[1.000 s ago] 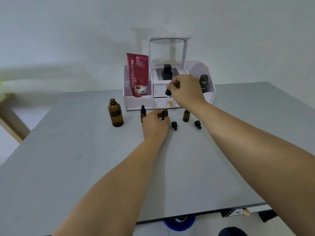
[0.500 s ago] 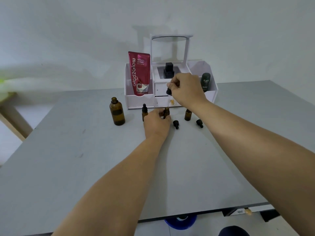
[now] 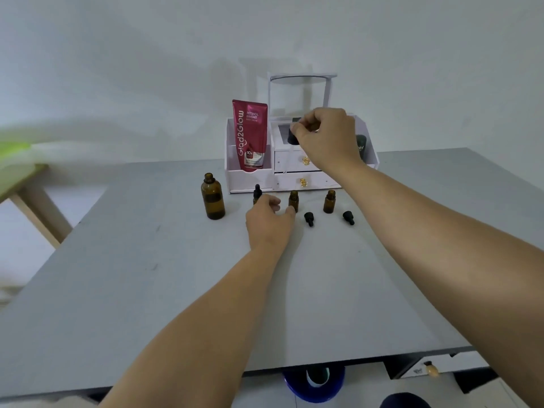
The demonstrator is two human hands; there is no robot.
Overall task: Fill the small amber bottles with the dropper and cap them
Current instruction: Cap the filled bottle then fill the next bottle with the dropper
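Three small amber bottles stand in a row on the grey table (image 3: 176, 290). The left small bottle (image 3: 257, 195) wears a black dropper cap and is partly behind my left hand (image 3: 269, 222). The middle small bottle (image 3: 293, 200) is uncapped, and my left hand's fingertips touch its base. The right small bottle (image 3: 329, 201) is uncapped too. Two black caps (image 3: 309, 218) (image 3: 348, 217) lie in front of them. My right hand (image 3: 326, 136) pinches the black bulb of the dropper (image 3: 293, 139), raised well above the middle bottle.
A larger uncapped amber bottle (image 3: 212, 197) stands left of the row. Behind it is a white organiser (image 3: 250, 179) with drawers, a mirror, a red tube (image 3: 249, 135) and a dark green tube (image 3: 361, 147). A blue tub (image 3: 313, 384) sits under the table's front edge.
My right hand has lifted the dropper up and away from the middle bottle's mouth. My left hand has loosened from round that bottle to touching its base.
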